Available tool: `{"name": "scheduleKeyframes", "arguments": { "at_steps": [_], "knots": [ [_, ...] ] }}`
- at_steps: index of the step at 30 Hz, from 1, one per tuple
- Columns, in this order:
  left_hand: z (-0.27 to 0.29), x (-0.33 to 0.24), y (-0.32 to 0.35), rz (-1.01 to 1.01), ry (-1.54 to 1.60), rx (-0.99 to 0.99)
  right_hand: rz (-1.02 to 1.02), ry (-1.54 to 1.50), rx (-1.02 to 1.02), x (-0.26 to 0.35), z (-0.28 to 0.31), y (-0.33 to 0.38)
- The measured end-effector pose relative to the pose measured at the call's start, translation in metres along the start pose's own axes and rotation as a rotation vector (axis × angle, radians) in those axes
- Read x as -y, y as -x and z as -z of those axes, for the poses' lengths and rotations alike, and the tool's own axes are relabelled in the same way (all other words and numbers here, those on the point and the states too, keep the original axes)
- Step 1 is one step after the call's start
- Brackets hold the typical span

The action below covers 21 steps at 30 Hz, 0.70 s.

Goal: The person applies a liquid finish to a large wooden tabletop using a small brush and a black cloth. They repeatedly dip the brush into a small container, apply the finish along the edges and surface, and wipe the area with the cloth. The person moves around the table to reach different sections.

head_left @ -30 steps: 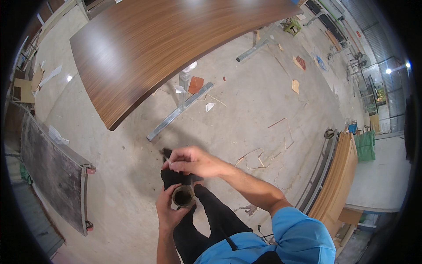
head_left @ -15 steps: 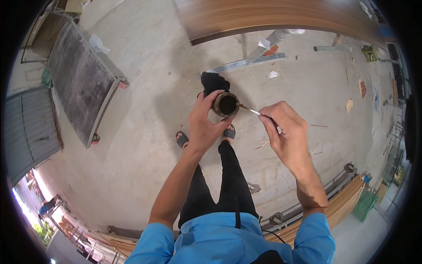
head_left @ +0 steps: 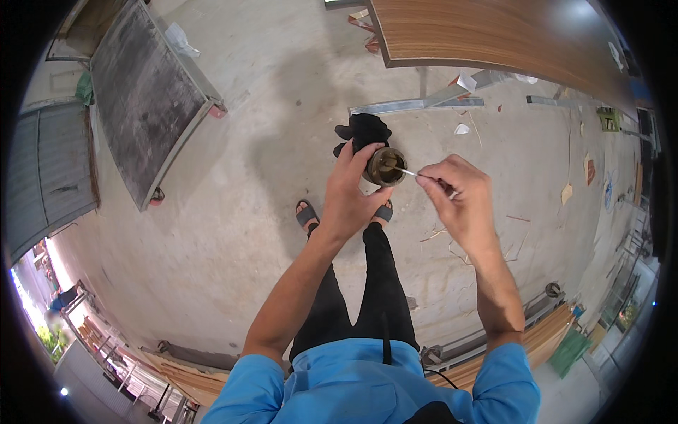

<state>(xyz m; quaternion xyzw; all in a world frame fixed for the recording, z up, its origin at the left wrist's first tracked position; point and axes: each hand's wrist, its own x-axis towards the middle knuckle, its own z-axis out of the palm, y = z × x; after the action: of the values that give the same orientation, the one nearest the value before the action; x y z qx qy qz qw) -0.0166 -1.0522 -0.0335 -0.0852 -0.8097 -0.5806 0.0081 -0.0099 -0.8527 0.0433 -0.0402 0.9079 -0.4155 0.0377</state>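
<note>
My left hand (head_left: 349, 194) is wrapped round a small round jar (head_left: 385, 184), its open mouth facing up and its inside stained brown. A black bundle that looks like a cloth or glove (head_left: 369, 131) shows just beyond the fingers; whether the hand holds it too, I cannot tell. In my right hand (head_left: 462, 201), thumb and fingers pinch a thin stick-like tool (head_left: 409, 172) with a pale shaft. Its brown-coated end reaches inside the jar, so I cannot make out whether it is a brush.
A wood-grain board (head_left: 473, 39) stands at the far right, with metal bars (head_left: 402, 106) below it. To the left is a dark-topped wheeled cart (head_left: 145, 99). Stacked boards (head_left: 544, 336) lie near on the right. Scraps litter the concrete floor (head_left: 233, 261).
The tool's end has moved from the jar's rim to inside its mouth. The whole view has shifted, and the jar and both hands keep close to each other.
</note>
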Motion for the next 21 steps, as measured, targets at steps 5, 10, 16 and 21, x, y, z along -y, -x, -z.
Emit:
{"name": "scheduleKeyframes", "arguments": {
  "at_steps": [5,10,16,21],
  "knots": [
    [0.008,0.0,-0.007,0.011,0.016,-0.016,-0.132,-0.169,0.012,-0.009,0.0,0.004],
    [0.005,0.0,-0.008,0.001,-0.009,0.0,0.01,-0.001,-0.054,0.0,-0.003,0.012],
    [-0.007,-0.003,-0.012,-0.016,-0.073,0.04,0.191,0.207,-0.133,0.002,0.01,0.012],
    [-0.012,-0.006,-0.013,-0.058,-0.068,0.042,0.163,0.206,-0.128,-0.003,0.017,0.014]
  ]
}}
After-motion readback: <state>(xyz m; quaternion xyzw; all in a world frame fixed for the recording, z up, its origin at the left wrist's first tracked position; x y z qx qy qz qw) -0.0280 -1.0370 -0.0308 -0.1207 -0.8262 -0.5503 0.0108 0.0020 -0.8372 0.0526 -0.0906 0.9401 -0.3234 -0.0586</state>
